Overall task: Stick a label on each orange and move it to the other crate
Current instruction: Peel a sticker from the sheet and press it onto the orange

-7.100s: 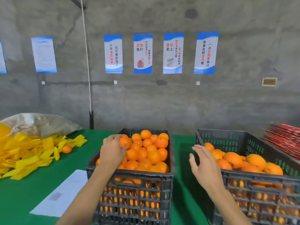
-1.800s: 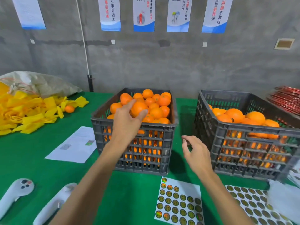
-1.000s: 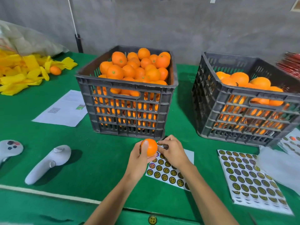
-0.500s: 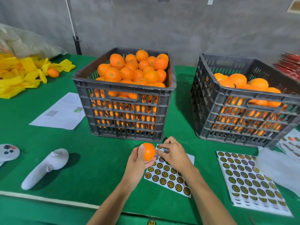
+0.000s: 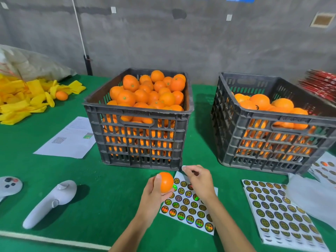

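Orange, round and smooth-skinned (image 5: 165, 182), sits gripped in the left hand (image 5: 152, 192), thumb on top, above the green table's (image 5: 101, 202) near edge; being round, it shows no long axis or heading. Just right, the right hand (image 5: 199, 180) hovers over a white sticker sheet (image 5: 189, 206), fingers curled, pinching something too small to identify. Behind stand two dark plastic crates of oranges, left (image 5: 140, 142) and right (image 5: 269, 151).

left hand (image 5: 151, 192) holds an orange (image 5: 165, 182) beside the right hand (image 5: 199, 180), above a sticker sheet (image 5: 189, 206).
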`<state>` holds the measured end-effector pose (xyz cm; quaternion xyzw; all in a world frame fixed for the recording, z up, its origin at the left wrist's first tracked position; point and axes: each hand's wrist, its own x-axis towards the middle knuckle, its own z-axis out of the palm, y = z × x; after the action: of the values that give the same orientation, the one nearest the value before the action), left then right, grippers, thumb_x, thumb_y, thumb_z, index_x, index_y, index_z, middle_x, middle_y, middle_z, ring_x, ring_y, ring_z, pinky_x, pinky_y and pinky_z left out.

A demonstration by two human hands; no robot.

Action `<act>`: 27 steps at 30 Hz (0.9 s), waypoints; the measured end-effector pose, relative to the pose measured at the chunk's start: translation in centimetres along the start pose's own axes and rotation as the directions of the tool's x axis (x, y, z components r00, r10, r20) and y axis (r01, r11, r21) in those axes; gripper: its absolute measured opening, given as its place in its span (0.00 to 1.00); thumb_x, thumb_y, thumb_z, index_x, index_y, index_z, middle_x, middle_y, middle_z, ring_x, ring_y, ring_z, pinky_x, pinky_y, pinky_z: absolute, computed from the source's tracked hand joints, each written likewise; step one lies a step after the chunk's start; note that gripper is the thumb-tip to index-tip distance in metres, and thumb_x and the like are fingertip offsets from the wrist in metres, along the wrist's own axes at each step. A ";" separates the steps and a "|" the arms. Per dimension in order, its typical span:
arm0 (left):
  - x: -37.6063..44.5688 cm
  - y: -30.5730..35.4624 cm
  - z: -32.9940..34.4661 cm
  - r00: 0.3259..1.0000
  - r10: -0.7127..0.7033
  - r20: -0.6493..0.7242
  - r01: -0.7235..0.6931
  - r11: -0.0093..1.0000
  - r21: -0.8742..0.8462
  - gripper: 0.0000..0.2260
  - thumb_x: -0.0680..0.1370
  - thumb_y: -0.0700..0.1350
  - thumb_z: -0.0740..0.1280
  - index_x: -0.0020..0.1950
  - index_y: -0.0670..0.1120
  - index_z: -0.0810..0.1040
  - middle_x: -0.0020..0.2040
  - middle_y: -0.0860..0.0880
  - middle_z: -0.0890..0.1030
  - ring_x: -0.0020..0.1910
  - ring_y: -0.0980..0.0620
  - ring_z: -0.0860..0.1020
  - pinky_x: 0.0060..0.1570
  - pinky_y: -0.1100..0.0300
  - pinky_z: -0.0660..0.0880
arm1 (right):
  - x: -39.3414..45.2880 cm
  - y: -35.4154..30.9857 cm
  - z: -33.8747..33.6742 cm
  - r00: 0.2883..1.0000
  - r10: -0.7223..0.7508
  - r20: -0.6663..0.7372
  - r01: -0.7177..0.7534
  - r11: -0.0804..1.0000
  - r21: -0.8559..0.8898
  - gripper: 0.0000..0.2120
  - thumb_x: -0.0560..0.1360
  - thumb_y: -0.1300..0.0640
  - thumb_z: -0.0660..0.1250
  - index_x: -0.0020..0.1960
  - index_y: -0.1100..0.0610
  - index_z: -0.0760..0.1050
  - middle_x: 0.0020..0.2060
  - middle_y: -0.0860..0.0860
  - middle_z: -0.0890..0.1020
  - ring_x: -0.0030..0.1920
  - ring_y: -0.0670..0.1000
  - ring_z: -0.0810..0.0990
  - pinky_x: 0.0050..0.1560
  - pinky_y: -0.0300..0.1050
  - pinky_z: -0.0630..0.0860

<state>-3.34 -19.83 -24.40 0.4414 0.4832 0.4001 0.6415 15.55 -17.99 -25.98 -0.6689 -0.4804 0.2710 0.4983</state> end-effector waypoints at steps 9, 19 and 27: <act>1.0 4.6 2.8 0.990 -0.035 0.139 0.063 0.978 -0.200 0.19 0.83 0.56 0.63 0.67 0.44 0.74 0.52 0.38 0.86 0.54 0.39 0.86 0.64 0.45 0.78 | -1.5 -5.8 -2.8 0.979 -0.203 -0.031 0.205 0.953 0.225 0.03 0.75 0.54 0.76 0.46 0.46 0.86 0.44 0.47 0.83 0.44 0.50 0.81 0.47 0.41 0.78; 0.3 11.7 8.4 0.944 0.041 0.329 0.066 0.949 -0.308 0.20 0.84 0.51 0.64 0.69 0.38 0.74 0.57 0.36 0.84 0.56 0.35 0.84 0.66 0.41 0.77 | -1.9 -10.7 -10.4 0.967 -0.233 -0.106 0.255 0.902 0.349 0.05 0.73 0.53 0.77 0.48 0.52 0.88 0.50 0.51 0.85 0.53 0.52 0.84 0.56 0.50 0.80; 0.7 16.6 15.4 0.957 0.102 0.270 -0.031 0.967 -0.255 0.16 0.86 0.52 0.61 0.65 0.41 0.75 0.57 0.36 0.83 0.52 0.39 0.86 0.57 0.44 0.82 | -0.7 -12.0 -13.3 0.810 -0.564 -0.161 0.462 0.783 -0.416 0.30 0.75 0.38 0.70 0.74 0.48 0.73 0.70 0.37 0.71 0.67 0.38 0.73 0.63 0.30 0.72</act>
<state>10.37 -17.11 -6.54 0.4263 0.3183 0.4121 0.7397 21.98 -23.54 -10.24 -0.6210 -0.6121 -0.0645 0.4853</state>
